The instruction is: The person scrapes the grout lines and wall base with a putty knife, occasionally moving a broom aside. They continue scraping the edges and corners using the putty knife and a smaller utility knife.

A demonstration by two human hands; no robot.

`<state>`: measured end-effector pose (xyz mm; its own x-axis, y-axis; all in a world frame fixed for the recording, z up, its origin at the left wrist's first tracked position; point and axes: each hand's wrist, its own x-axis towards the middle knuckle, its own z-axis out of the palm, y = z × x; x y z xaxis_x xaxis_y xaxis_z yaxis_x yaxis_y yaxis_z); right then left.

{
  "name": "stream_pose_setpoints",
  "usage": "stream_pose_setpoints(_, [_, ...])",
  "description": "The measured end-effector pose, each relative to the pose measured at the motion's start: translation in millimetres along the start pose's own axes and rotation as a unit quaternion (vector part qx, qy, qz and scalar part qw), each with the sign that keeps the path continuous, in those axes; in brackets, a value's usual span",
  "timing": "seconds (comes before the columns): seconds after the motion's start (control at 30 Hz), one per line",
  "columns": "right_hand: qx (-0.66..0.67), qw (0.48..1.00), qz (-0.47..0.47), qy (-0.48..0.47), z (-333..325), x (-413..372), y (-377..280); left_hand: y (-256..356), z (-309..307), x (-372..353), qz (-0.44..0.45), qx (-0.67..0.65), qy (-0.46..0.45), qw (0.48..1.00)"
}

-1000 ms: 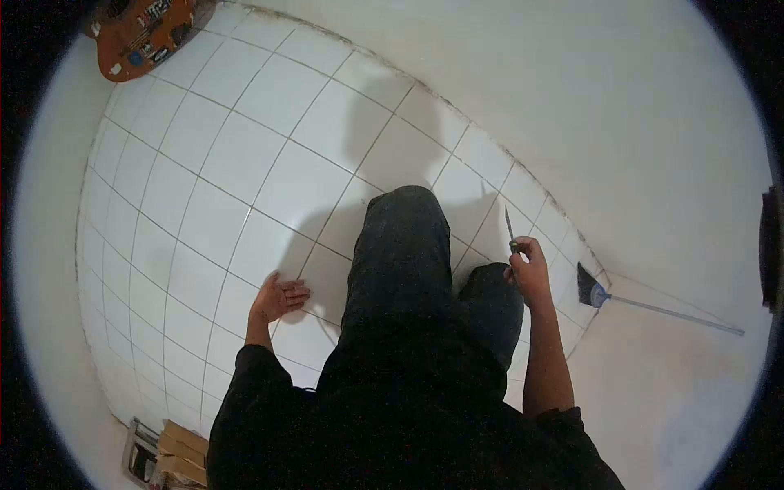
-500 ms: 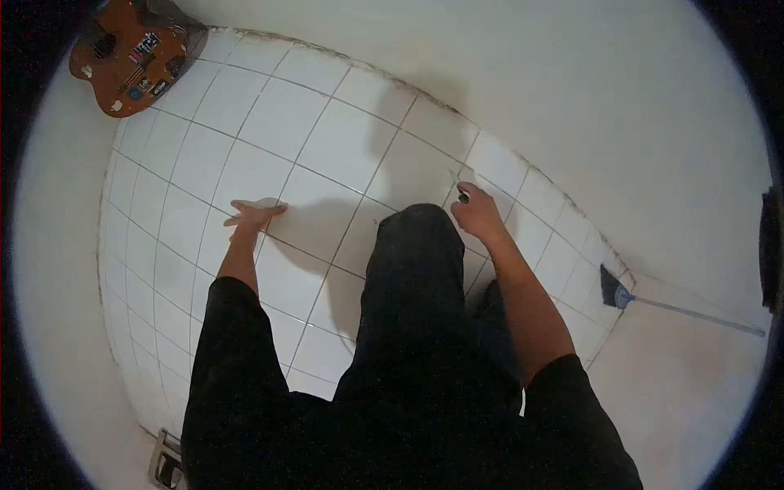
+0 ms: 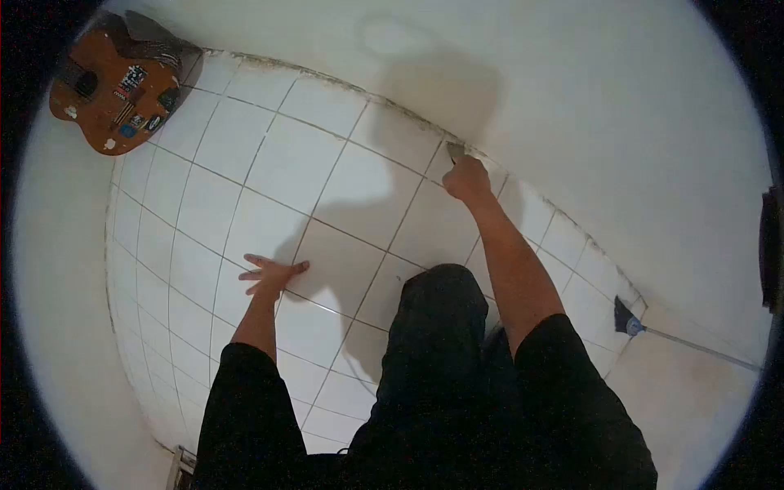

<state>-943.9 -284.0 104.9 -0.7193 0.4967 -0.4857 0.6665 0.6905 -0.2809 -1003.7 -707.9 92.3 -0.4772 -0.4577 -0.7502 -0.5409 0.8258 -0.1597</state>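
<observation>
My right hand (image 3: 469, 177) is closed round a putty knife (image 3: 455, 151) with a flat metal blade; the handle is mostly covered by my fingers. The blade reaches the joint where the white tile floor (image 3: 327, 233) meets the wall (image 3: 588, 106), and I cannot make out exactly where its edge touches. To the left, my left hand (image 3: 275, 275) rests on the tiles with fingers spread and nothing in it. A dirty, crumbly line (image 3: 359, 88) runs along the foot of the wall.
An orange-brown guitar with stickers (image 3: 122, 94) leans in the far left corner. At the right, a broom (image 3: 627, 318) lies with its bristles near the wall. My bent knee (image 3: 445, 298) is between my arms. A dark object (image 3: 769, 249) shows at the right edge.
My right hand has moved the putty knife forward from above the tiles to the joint at the wall. My view has shifted, and my left hand stays spread on the floor.
</observation>
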Motion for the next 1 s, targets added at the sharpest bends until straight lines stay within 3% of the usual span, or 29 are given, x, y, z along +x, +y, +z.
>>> stream_pose_setpoints(0.17, [-0.034, 0.992, 0.035, -0.113, -7.4, 11.8, -11.7, 3.7, 2.7, 4.7, -0.016, 0.018, 0.004, 1.000])
stream_pose_setpoints(0.2, [-0.007, 0.998, 0.043, -0.051, 1.9, 2.4, -14.8, 7.9, -1.0, 3.4, -0.013, 0.015, 0.005, 1.000])
stream_pose_setpoints(0.23, [-0.008, 0.998, 0.040, -0.048, 3.5, 3.9, -16.4, 9.0, -5.2, -1.6, -0.014, 0.027, -0.008, 1.000])
stream_pose_setpoints(0.3, [-0.122, 0.992, -0.017, -0.015, 9.0, 4.5, -14.8, 4.6, -3.0, 1.7, -0.019, 0.042, -0.020, 0.999])
stream_pose_setpoints(0.33, [-0.087, 0.995, 0.020, -0.047, 8.4, 19.1, -11.3, 2.8, 2.2, 10.2, -0.009, 0.056, -0.028, 0.998])
stream_pose_setpoints(0.43, [-0.086, 0.996, -0.005, -0.028, 9.0, 16.5, -9.8, -2.3, -3.0, 3.1, -0.009, 0.038, -0.038, 0.998])
stream_pose_setpoints(0.47, [-0.073, 0.994, 0.006, -0.083, 6.4, 11.2, -10.6, 2.8, -7.3, -3.2, -0.012, 0.001, -0.041, 0.999])
stream_pose_setpoints(0.63, [-0.035, 0.999, 0.012, -0.026, 8.2, -7.2, -17.2, 7.8, -4.5, 1.0, -0.023, 0.054, -0.035, 0.998])
stream_pose_setpoints(0.7, [-0.032, 0.993, 0.021, -0.108, -3.0, 18.9, -14.2, 6.1, -2.6, 6.3, -0.025, 0.068, -0.034, 0.997])
stream_pose_setpoints(0.83, [-0.023, 0.999, -0.040, -0.012, 11.2, -4.9, -11.6, -0.1, 1.5, 18.9, -0.004, 0.072, -0.041, 0.997])
stream_pose_setpoints(0.93, [-0.024, 0.996, -0.032, -0.078, 9.4, -31.0, -29.4, 1.5, -1.1, 17.0, 0.018, 0.096, -0.051, 0.994])
stream_pose_setpoints(1.0, [-0.019, 0.997, -0.063, -0.037, 16.3, -12.4, -17.1, 1.3, 2.4, 18.8, 0.031, 0.110, -0.057, 0.992])
